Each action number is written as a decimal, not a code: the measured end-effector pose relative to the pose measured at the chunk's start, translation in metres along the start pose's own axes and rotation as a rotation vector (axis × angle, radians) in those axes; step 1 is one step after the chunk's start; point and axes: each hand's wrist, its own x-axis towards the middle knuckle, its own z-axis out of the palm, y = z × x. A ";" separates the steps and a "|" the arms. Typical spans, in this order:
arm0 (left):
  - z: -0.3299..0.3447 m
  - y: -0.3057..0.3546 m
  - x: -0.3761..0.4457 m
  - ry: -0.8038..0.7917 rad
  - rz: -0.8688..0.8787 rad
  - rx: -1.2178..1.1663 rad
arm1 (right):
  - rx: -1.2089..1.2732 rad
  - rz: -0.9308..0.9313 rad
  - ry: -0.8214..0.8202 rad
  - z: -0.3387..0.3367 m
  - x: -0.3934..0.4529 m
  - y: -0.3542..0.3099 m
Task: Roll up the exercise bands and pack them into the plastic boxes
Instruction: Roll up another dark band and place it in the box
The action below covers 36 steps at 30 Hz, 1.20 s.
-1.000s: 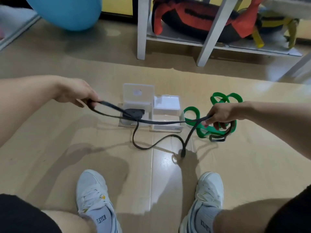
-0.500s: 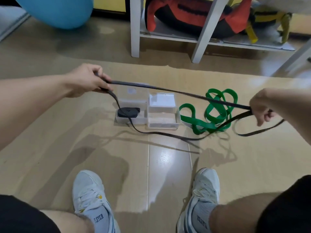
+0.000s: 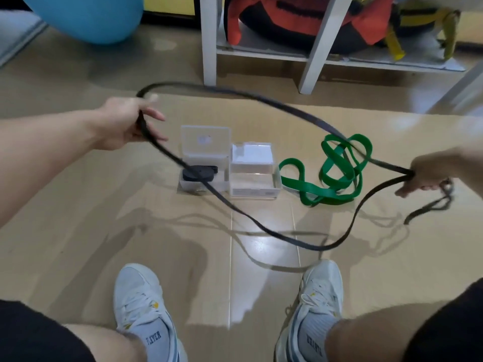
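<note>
Head view
Left hand: the left hand is raised above the floor on the left, fingers relaxed and spread forward; the black band runs across its palm and loops over the top of the fingers.
Right hand: the right hand is on the far right, fingers curled round the black band, gripping both strands where they meet; a short tail hangs below it.
Black band: a long open loop in the air between the two hands, one strand arching behind, the other sagging low above the floor tiles in front of the shoes.
Green band: the green band lies loose and tangled on the floor, just right of the boxes.
Left box: the left plastic box stands open, lid upright, with a rolled black band inside.
Right box: the right plastic box touches the left one; its lid is open too, and its contents cannot be made out.
Background: a white shelf holds a red and black bag; a blue ball sits at the upper left.
</note>
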 end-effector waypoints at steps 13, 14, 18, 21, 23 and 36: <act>-0.042 -0.040 0.016 -0.062 -0.157 1.566 | 0.224 -0.236 0.083 -0.001 0.013 -0.030; -0.047 -0.039 0.017 -0.034 -0.144 1.505 | 0.095 -0.180 0.146 0.000 0.014 -0.021; -0.035 -0.034 0.010 -0.115 -0.047 0.830 | -0.360 0.085 0.226 0.003 0.007 -0.012; 0.006 -0.020 -0.010 -0.339 -0.044 0.543 | -0.568 0.108 0.173 0.002 -0.006 -0.039; 0.034 -0.012 -0.019 -0.368 0.063 0.606 | -0.583 0.024 0.119 -0.001 -0.005 -0.067; 0.087 0.009 -0.055 -0.422 0.295 0.452 | 0.632 -0.989 0.049 0.007 -0.112 -0.264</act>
